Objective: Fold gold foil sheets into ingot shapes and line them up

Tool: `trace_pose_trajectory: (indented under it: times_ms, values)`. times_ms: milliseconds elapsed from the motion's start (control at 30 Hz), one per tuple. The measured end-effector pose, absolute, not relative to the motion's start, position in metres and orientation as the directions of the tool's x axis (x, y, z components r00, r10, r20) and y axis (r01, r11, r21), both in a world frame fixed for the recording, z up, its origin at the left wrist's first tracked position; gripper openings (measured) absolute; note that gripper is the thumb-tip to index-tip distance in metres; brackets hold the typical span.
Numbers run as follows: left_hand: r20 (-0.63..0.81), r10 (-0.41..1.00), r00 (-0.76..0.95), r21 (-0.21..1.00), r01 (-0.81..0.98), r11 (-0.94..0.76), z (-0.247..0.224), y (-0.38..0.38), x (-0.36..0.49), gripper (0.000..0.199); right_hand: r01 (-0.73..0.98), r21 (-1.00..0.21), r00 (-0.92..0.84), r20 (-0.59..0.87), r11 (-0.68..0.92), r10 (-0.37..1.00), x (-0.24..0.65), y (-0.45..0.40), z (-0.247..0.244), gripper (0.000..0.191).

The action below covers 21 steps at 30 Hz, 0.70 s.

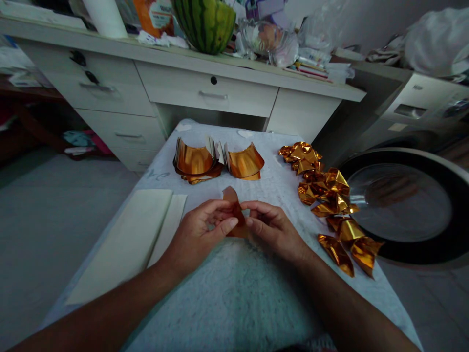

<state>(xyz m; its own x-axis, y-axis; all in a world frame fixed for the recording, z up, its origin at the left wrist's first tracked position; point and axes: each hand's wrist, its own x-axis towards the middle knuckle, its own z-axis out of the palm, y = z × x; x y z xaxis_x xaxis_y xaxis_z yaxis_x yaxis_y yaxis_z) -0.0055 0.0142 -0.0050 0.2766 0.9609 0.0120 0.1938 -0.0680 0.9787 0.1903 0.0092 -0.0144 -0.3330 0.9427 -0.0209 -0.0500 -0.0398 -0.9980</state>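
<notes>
Between my two hands, over the middle of the cloth-covered table [227, 298], is a sheet of copper-gold foil paper [240, 230], partly curled or folded. My left hand [201, 230] pinches its left side with thumb and fingers. From the other side, the thumb and fingers of my right hand [273, 227] grip the right edge. Beyond my hands lie two curved stacks of gold foil paper, a left stack [194, 159] and a right stack [245, 161]. Several folded gold foil pieces [339, 203] are heaped along the table's right side.
Long cream paper sheets [124, 234] lie at the table's left. A white drawer desk [208, 93] stands behind, bearing a cut watermelon [207, 24], an orange pouch [156, 17] and plastic bags [271, 41]. At right, a washing machine's open round door [406, 195] sits close to the table edge.
</notes>
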Motion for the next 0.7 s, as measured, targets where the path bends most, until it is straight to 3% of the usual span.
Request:
trace_pose_trajectory:
  times_ms: [200, 433, 600, 700]
  values:
    - [0.01, 0.962, 0.272, 0.992, 0.119, -0.044, 0.0012, 0.014, -0.0088, 0.03, 0.017, -0.998, -0.491, 0.04, 0.055, 0.87, 0.1895, 0.0074, -0.0107, 0.044]
    - [-0.076, 0.983, 0.167, 0.989, 0.14, 0.052, 0.0021, 0.0175, -0.0131, 0.025, 0.077, -0.994, -0.536, 0.028, 0.081, 0.844, 0.189, 0.006, -0.0114, 0.049]
    - [-0.072, 0.993, 0.089, 0.995, 0.069, 0.066, 0.002, 0.0173, -0.0152, 0.02, -0.029, -0.999, -0.238, 0.026, 0.02, 0.971, 0.1896, 0.0106, -0.0121, 0.029]
    - [-0.064, 0.995, 0.071, 0.998, -0.003, 0.064, 0.0018, 0.017, -0.0149, 0.019, 0.019, -0.999, -0.046, 0.032, 0.033, 0.998, 0.1916, 0.0149, -0.0113, 0.044]
